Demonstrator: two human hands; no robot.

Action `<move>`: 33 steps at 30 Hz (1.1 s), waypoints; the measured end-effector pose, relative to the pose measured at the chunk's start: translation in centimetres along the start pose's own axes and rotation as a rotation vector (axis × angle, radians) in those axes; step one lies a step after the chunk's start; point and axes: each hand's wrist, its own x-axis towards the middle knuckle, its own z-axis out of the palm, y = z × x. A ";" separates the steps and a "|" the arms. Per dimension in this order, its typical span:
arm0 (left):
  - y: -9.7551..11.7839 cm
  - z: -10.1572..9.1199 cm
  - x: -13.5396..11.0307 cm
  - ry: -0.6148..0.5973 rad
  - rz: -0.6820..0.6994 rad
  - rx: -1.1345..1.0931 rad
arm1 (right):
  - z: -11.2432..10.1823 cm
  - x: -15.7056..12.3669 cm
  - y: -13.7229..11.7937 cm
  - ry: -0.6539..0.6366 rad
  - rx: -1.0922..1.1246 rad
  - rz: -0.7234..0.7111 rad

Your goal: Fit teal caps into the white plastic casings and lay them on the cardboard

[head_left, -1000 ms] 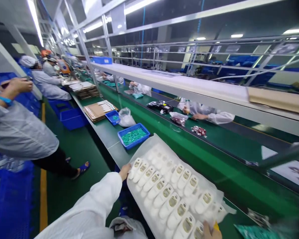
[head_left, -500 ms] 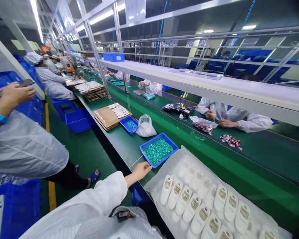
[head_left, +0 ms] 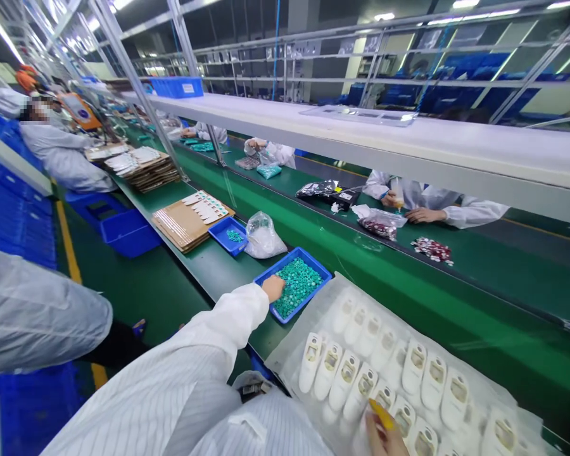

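Observation:
My left hand (head_left: 272, 287) reaches into the blue tray (head_left: 323, 277) of small green parts (head_left: 298, 283), fingers curled down among them; what they pinch is hidden. My right hand (head_left: 384, 436) shows at the bottom edge, closed on a yellow tool (head_left: 382, 415) whose tip rests over the white plastic housings (head_left: 361, 386). Those housings lie in rows on a clear plastic sheet (head_left: 323, 310) in front of me.
A second small blue tray (head_left: 228, 235), a plastic bag (head_left: 262, 237) and cardboard stacks (head_left: 183, 223) lie further left along the green bench. A green conveyor (head_left: 408, 285) runs behind. A person in a white coat (head_left: 38, 310) stands at left; a person's hands (head_left: 420, 214) work across the belt.
My left hand moved from the bench edge by the sheet up into the blue tray of green parts. My right hand with the yellow tool has come back into view at the bottom.

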 end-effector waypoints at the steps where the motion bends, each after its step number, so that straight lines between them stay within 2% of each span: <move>1: 0.0 -0.1 -0.1 0.001 -0.004 0.003 | 1.1 0.4 -1.1 -0.037 0.008 -0.047; 6: -0.2 -1.4 -0.4 0.028 0.003 -0.070 | 4.1 2.2 -6.2 -0.101 0.032 -0.296; 9: 0.3 -2.5 -1.1 0.010 0.067 -0.188 | 5.2 3.2 -8.4 -0.131 -0.012 -0.376; 12: 1.0 -3.3 -2.6 -0.058 0.164 -0.324 | 7.2 4.2 -11.0 -0.161 -0.076 -0.461; 14: 1.3 -3.5 -3.9 -0.151 0.237 -0.444 | 9.2 4.6 -13.5 -0.129 -0.083 -0.569; 15: 1.2 -3.6 -4.5 -0.227 0.272 -0.546 | 10.3 4.7 -14.9 -0.105 -0.076 -0.626; 16: 0.8 -3.8 -5.0 -0.351 0.281 -0.741 | 11.5 4.7 -16.5 -0.083 -0.067 -0.676; 18: -0.5 -4.2 -5.8 -0.535 0.254 -1.048 | 13.8 4.5 -19.5 -0.053 -0.046 -0.742; 20: -2.5 -5.1 -6.2 -0.632 0.212 -1.196 | 15.8 4.2 -22.1 -0.064 -0.015 -0.746; 23: -5.6 -6.9 -6.1 -0.702 0.193 -1.180 | 18.0 3.4 -24.6 -0.147 0.054 -0.621; 25: -7.4 -7.8 -6.0 -0.704 0.185 -1.165 | 19.1 2.9 -25.5 -0.172 0.137 -0.418; 27: -8.8 -8.4 -5.6 -0.589 0.159 -1.129 | 19.8 2.3 -25.9 -0.150 0.298 -0.135; 29: -9.5 -8.6 -4.9 -0.403 0.187 -0.959 | 20.0 1.8 -25.6 -0.110 0.511 0.130; 31: -9.2 -8.3 -4.2 -0.274 0.280 -0.745 | 19.4 1.3 -24.9 -0.049 0.709 0.292; 33: -7.8 -7.6 -3.9 -0.261 0.390 -0.622 | 18.0 0.8 -23.5 0.069 0.838 0.360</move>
